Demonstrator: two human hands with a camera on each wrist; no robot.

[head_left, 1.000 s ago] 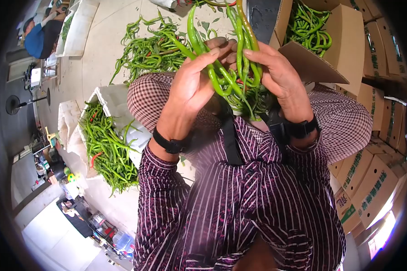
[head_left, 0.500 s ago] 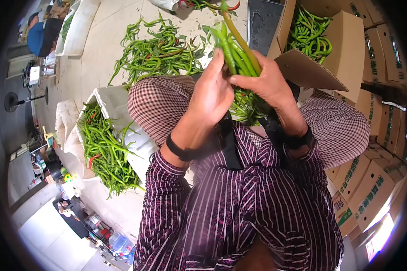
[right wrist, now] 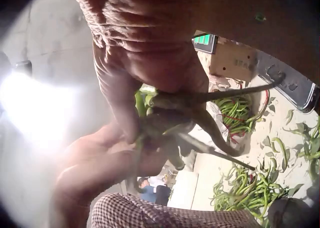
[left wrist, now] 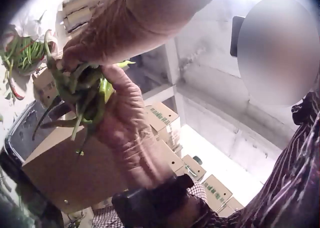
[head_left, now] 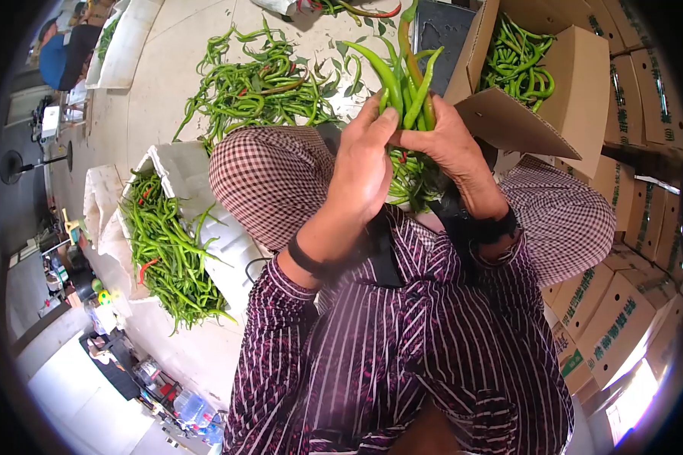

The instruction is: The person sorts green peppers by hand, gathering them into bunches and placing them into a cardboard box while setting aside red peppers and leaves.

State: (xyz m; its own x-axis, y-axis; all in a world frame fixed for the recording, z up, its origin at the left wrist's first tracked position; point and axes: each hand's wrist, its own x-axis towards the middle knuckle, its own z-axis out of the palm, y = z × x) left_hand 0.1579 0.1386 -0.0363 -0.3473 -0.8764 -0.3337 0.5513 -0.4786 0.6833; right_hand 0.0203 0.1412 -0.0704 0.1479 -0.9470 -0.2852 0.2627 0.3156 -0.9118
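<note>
Both hands meet in front of the lap around one bunch of long green chili peppers (head_left: 423, 89), one of them turning brownish red. My right hand (head_left: 457, 148) grips the bunch, its thumb lying across the lower part. From the other side my left hand (head_left: 366, 155) holds the same bunch, its thumb bent against the peppers. Pepper tips fan out upward past the fingers in the head view. Thin stems and tips (right wrist: 225, 93) stick out beyond the hands in the right wrist view. Below the hands, more green peppers (head_left: 410, 182) lie at the lap, partly hidden.
A loose pile of peppers (head_left: 265, 83) lies on the floor ahead. To the left a white sack (head_left: 193, 171) spills peppers. An open carton (head_left: 584, 91) holding peppers stands at right beside a dark tray (head_left: 440, 42). Stacked cartons (head_left: 618, 326) line the right side.
The hands, apart with peppers in each a second ago, came together into one bunch. The left hand, flat alongside it half a second ago, now bends its thumb against the peppers.
</note>
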